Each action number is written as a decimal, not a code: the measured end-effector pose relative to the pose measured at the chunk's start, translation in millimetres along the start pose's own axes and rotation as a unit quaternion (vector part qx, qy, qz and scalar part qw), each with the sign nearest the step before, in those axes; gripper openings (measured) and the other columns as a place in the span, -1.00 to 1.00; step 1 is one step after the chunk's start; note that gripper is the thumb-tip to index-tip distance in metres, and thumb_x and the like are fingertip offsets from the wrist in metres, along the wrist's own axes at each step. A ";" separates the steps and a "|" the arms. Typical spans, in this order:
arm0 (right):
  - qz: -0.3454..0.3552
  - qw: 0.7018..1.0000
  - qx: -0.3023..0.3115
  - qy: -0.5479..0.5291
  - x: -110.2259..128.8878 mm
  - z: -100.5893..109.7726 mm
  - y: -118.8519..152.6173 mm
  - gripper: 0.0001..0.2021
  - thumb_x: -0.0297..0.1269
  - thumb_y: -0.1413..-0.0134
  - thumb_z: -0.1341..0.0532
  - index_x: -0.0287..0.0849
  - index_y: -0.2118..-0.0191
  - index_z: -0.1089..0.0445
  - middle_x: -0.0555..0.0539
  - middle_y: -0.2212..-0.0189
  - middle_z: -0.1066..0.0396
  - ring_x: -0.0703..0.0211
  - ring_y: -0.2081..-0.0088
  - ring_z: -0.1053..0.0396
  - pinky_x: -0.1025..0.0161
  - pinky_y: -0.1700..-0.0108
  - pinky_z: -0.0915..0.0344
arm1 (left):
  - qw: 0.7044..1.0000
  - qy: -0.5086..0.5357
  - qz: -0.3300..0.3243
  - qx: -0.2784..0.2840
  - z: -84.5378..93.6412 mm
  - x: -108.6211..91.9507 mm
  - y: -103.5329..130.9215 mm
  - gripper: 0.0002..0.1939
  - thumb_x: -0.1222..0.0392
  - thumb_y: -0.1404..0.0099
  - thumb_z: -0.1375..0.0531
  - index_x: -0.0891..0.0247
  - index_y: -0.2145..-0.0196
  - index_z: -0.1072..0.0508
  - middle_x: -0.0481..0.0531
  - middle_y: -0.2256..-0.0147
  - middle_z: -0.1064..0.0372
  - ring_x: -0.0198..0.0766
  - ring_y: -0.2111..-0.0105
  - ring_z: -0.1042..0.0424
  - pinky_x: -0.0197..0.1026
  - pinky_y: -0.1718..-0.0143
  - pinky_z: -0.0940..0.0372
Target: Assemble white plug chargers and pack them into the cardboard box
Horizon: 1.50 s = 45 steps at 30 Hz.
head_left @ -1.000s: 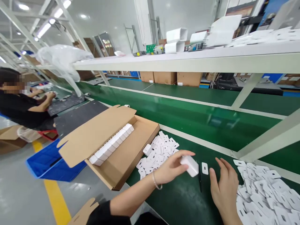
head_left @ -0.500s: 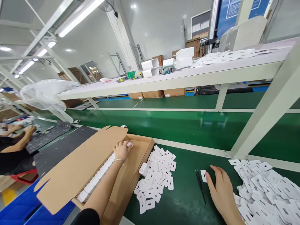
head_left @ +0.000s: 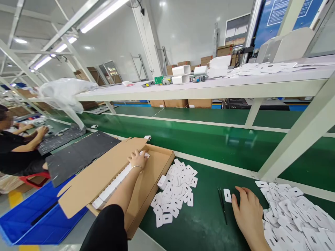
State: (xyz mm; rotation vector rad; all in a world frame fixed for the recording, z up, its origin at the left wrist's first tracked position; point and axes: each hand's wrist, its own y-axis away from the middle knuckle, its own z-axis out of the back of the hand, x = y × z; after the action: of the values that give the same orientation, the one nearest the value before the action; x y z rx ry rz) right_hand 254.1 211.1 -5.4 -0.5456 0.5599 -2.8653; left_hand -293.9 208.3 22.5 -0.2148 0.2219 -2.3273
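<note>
My left hand [head_left: 137,160] reaches into an open cardboard box [head_left: 149,177], its fingers closed around a small white plastic piece [head_left: 147,154] at the far end. A row of white plastic pieces [head_left: 112,188] runs along the box's left side, partly under my forearm. My right hand [head_left: 247,212] rests on the green table, holding nothing, with thumb and fingers apart. Just left of its thumb lies a single white plate with a slot [head_left: 227,195]. Black tweezers [head_left: 222,205] lie beside that plate.
Loose slotted white plates form a pile [head_left: 175,190] right of the box and a larger heap [head_left: 300,216] at far right. A white housing [head_left: 162,182] sits by the smaller pile. A shelf [head_left: 199,91] spans above; a co-worker [head_left: 18,146] sits left, near a blue bin [head_left: 44,223].
The view has swung slightly left, showing more of the co-worker and blue bin. My left hand remains at the box's far end, its fingers a little more spread. My right hand stays by the plate.
</note>
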 end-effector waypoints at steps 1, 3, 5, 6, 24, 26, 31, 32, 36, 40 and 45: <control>0.002 1.000 0.004 0.013 0.5 1.5 0.5 -0.55 -0.13 -0.41 0.05 -0.25 -0.07 -0.48 -0.35 -0.05 -0.46 -0.31 -0.07 -0.44 -0.15 0.03 -0.40 | 1.000 -0.004 -0.001 0.004 1.3 -0.2 -0.7 -0.53 0.03 -0.50 -0.02 0.07 -0.25 -0.45 0.38 -0.28 -0.21 0.35 -0.21 -0.22 0.30 -0.06 -0.20; 0.004 0.999 0.010 0.032 1.1 2.6 1.6 -0.57 -0.17 -0.39 0.03 -0.25 -0.05 -0.51 -0.35 -0.04 -0.46 -0.31 -0.07 -0.45 -0.14 0.03 -0.40 | 1.000 -0.009 -0.001 0.008 3.9 -2.1 -2.0 -0.53 0.04 -0.48 -0.01 0.08 -0.24 -0.46 0.38 -0.28 -0.22 0.33 -0.17 -0.27 0.27 -0.01 -0.23; 0.007 0.999 0.011 0.045 1.0 0.9 2.8 -0.59 -0.18 -0.38 0.00 -0.24 -0.03 -0.53 -0.35 -0.03 -0.47 -0.30 -0.06 -0.45 -0.13 0.03 -0.40 | 1.000 -0.012 0.003 0.006 5.2 -5.7 -3.4 -0.53 0.05 -0.47 -0.01 0.09 -0.22 -0.47 0.38 -0.28 -0.21 0.35 -0.14 -0.29 0.27 0.02 -0.24; 0.008 0.999 0.011 0.051 0.7 -0.6 3.3 -0.60 -0.18 -0.37 -0.01 -0.24 -0.03 -0.53 -0.35 -0.03 -0.47 -0.31 -0.06 -0.45 -0.13 0.03 -0.41 | 1.000 -0.014 0.005 0.004 5.1 -7.6 -4.1 -0.54 0.04 -0.46 -0.02 0.09 -0.21 -0.48 0.39 -0.28 -0.21 0.36 -0.13 -0.29 0.27 0.04 -0.24; 0.027 0.996 0.030 0.074 -11.9 -3.5 2.8 -0.57 -0.23 -0.37 -0.01 -0.19 -0.13 -0.55 -0.34 -0.14 -0.45 -0.33 -0.07 -0.43 -0.11 0.13 -0.50 | 0.999 -0.033 -0.005 0.025 6.3 -9.5 -0.5 -0.52 0.02 -0.56 0.11 0.13 -0.17 -0.50 0.41 -0.33 -0.13 0.41 -0.18 -0.24 0.26 0.03 -0.20; 0.013 0.995 0.034 0.089 -11.6 0.1 2.1 -0.54 -0.19 -0.39 -0.01 -0.22 -0.17 -0.53 -0.35 -0.14 -0.45 -0.36 -0.08 -0.42 -0.14 0.13 -0.50 | 0.999 -0.023 -0.009 0.038 10.4 -6.8 -0.6 -0.54 0.02 -0.54 0.07 0.12 -0.19 -0.48 0.40 -0.34 -0.12 0.40 -0.20 -0.24 0.26 0.01 -0.21; 0.007 0.996 0.045 0.079 -17.0 -1.3 0.1 -0.51 -0.31 -0.40 0.07 -0.31 -0.13 -0.54 -0.36 -0.11 -0.47 -0.26 -0.05 -0.45 -0.09 0.05 -0.49 | 0.996 0.009 0.010 0.084 26.6 -0.1 -15.2 -0.51 0.14 -0.41 -0.04 0.15 -0.25 -0.41 0.42 -0.18 -0.30 0.34 -0.14 -0.36 0.25 0.02 -0.28; 0.011 0.996 0.042 0.073 -18.3 -2.2 -0.2 -0.51 -0.33 -0.40 0.08 -0.32 -0.13 -0.54 -0.36 -0.11 -0.47 -0.23 -0.04 -0.46 -0.07 0.03 -0.49 | 0.996 0.015 0.014 0.086 30.9 -1.8 -19.9 -0.47 0.15 -0.38 -0.07 0.17 -0.27 -0.38 0.42 -0.15 -0.32 0.32 -0.12 -0.38 0.25 0.02 -0.29; 0.027 0.997 0.016 0.077 -20.9 -0.2 0.5 -0.55 -0.34 -0.38 0.05 -0.34 -0.14 -0.50 -0.37 -0.05 -0.46 -0.20 0.00 -0.46 -0.03 0.04 -0.47 | 0.998 0.039 -0.004 0.052 45.0 -30.6 -37.5 -0.35 0.14 -0.36 -0.07 0.23 -0.39 -0.21 0.45 -0.24 -0.22 0.29 -0.26 -0.26 0.24 -0.13 -0.23; 0.001 0.990 0.018 0.137 -24.4 9.5 3.4 -0.57 -0.20 -0.37 -0.04 -0.35 -0.14 -0.44 -0.34 0.14 -0.46 -0.26 0.13 -0.47 -0.05 0.16 -0.44 | 0.995 0.065 -0.064 0.044 47.4 -85.5 -53.1 -0.42 0.06 -0.46 -0.06 0.21 -0.38 -0.23 0.38 -0.31 -0.20 0.24 -0.33 -0.18 0.22 -0.25 -0.15; -0.021 0.989 0.081 0.123 -32.6 12.8 2.6 -0.68 -0.28 -0.39 0.00 -0.21 0.00 -0.46 -0.26 0.18 -0.50 -0.11 0.23 -0.53 0.09 0.30 -0.39 | 0.981 0.097 -0.100 0.137 42.0 -145.0 -75.2 -0.48 -0.08 -0.48 -0.21 0.25 -0.25 -0.38 0.23 -0.19 -0.38 0.06 -0.16 -0.41 0.24 -0.19 -0.34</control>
State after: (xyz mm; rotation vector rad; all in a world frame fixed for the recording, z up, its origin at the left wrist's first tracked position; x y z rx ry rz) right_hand 289.2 212.1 -5.9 -0.1821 0.3465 -3.0027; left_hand -237.1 360.6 67.6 0.1333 -0.0289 -2.5485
